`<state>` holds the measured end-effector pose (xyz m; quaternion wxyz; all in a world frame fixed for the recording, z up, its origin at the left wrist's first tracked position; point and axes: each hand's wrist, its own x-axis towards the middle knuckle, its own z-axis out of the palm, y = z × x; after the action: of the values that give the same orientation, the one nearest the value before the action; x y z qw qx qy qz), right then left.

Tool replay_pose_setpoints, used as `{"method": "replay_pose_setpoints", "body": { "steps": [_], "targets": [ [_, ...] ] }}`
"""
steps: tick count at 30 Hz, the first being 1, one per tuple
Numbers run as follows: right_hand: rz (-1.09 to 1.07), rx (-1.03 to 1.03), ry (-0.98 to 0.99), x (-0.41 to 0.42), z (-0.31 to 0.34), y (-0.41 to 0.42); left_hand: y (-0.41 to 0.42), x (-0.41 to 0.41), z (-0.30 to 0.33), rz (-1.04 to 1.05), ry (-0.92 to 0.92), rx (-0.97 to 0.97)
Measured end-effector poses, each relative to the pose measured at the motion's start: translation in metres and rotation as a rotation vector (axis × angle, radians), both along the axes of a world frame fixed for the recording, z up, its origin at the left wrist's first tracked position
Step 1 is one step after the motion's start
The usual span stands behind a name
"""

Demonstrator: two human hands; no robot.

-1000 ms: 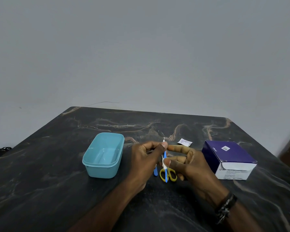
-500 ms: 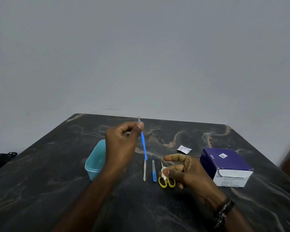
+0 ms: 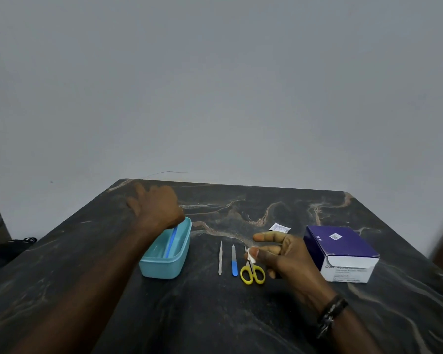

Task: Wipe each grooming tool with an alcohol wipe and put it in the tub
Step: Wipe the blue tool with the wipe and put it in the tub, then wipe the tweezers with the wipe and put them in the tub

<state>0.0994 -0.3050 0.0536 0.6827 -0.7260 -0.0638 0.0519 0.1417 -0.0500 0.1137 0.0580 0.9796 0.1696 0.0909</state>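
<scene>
**Clearing the tub, one tool down**

Pinching the alcohol wipe between thumb and fingertip, right hand, index extended, above yellow scissors. Beside them, blue-handled file and steel tool — probably unwiped. Best next: lift one by its end, draw the wipe along its full length. Farther left, teal tub holding a blue stick — left hand above, fingers loosely spread, empty.

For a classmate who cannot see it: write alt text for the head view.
A left hand hovers over a teal tub holding a blue tool, while the right hand pinches a white wipe. Three tools lie on the dark table beside a purple box.
</scene>
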Motion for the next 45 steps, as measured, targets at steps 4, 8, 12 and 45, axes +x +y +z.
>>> {"method": "replay_pose_setpoints", "body": {
  "steps": [4, 8, 12, 45],
  "targets": [
    [0.018, -0.012, -0.022, 0.0, -0.001, 0.0, -0.011, 0.002, -0.003, 0.015, 0.156, 0.044],
    [0.023, 0.014, -0.034, 0.001, -0.002, 0.001, -0.012, 0.005, -0.009, 0.026, 0.259, 0.079],
    [0.034, 0.01, -0.041, 0.0, -0.004, 0.0, -0.011, 0.006, -0.019, 0.033, 0.311, 0.06],
    [-0.142, 0.13, -0.116, 0.015, -0.017, -0.006, -0.103, -0.031, -0.058, -0.278, 0.029, -0.081]
  ]
}}
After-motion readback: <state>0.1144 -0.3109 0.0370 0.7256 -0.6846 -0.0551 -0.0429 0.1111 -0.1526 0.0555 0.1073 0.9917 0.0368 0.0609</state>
